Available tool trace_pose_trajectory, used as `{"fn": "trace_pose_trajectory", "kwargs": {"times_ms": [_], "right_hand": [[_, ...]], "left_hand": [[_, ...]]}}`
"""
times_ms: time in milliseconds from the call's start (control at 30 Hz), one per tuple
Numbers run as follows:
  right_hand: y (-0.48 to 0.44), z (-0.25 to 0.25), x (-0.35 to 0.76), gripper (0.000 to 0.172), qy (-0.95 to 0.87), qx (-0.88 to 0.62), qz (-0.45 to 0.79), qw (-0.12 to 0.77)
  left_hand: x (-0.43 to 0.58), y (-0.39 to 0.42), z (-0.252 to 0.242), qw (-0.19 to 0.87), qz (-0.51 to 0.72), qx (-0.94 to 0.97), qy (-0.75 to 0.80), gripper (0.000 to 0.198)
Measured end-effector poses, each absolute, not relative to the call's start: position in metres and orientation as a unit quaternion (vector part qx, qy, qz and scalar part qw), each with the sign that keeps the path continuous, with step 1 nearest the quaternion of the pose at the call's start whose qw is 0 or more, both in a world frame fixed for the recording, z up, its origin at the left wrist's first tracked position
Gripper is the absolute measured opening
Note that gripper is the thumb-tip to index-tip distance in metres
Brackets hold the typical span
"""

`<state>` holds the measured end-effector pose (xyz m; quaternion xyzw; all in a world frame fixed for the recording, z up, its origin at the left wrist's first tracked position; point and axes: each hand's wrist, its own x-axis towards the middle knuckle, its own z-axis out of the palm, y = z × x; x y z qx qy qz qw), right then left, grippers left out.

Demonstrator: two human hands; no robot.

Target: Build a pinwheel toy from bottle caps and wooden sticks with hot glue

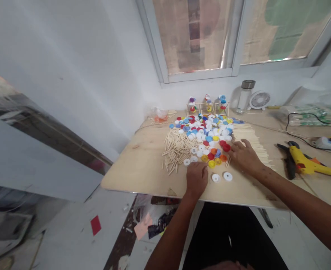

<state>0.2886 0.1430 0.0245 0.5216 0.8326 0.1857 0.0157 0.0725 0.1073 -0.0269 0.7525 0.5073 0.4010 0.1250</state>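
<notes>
A wide heap of plastic bottle caps [206, 137] in white, blue, red and yellow lies on a plywood board [137, 172]. My right hand [245, 157] rests palm down at its right edge, with spread fingers beside a red cap [226, 147]. My left hand [196, 179] sits at the heap's near edge, close to a white cap [193, 159] and two loose white caps [221, 177]. Its fingers hide whatever may lie under them. Left of the caps lies a loose pile of short wooden sticks [177, 150]. Longer sticks [252, 144] lie side by side under my right hand.
A yellow hot glue gun [306, 162] lies at the right, with a black cable behind it. Small stick-and-cap models [207, 105] stand at the back, near a glass jar [244, 96] and a small white fan [259, 100]. The board's front edge drops to a littered floor.
</notes>
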Motion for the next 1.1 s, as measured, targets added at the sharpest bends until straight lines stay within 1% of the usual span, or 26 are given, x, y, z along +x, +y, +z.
{"fn": "trace_pose_trajectory", "kwargs": {"times_ms": [200, 400, 533, 867, 967, 1100], "right_hand": [[0.153, 0.026, 0.297, 0.025, 0.879, 0.406, 0.248, 0.028], [0.164, 0.028, 0.307, 0.022, 0.916, 0.318, 0.244, 0.016], [0.166, 0.025, 0.308, 0.024, 0.923, 0.298, 0.242, 0.008], [0.166, 0.024, 0.303, 0.017, 0.928, 0.273, 0.252, 0.034], [0.167, 0.023, 0.302, 0.018, 0.927, 0.266, 0.262, 0.024], [0.167, 0.023, 0.301, 0.019, 0.935, 0.258, 0.241, -0.003]], "left_hand": [[0.074, 0.108, -0.028, 0.114, 0.415, 0.752, 0.5, 0.018], [0.074, 0.108, -0.029, 0.119, 0.417, 0.748, 0.503, 0.019], [0.073, 0.108, -0.03, 0.114, 0.412, 0.751, 0.503, 0.019], [0.073, 0.109, -0.03, 0.122, 0.42, 0.751, 0.495, 0.019], [0.073, 0.109, -0.03, 0.116, 0.425, 0.75, 0.493, 0.018], [0.073, 0.109, -0.03, 0.109, 0.425, 0.751, 0.494, 0.017]]}}
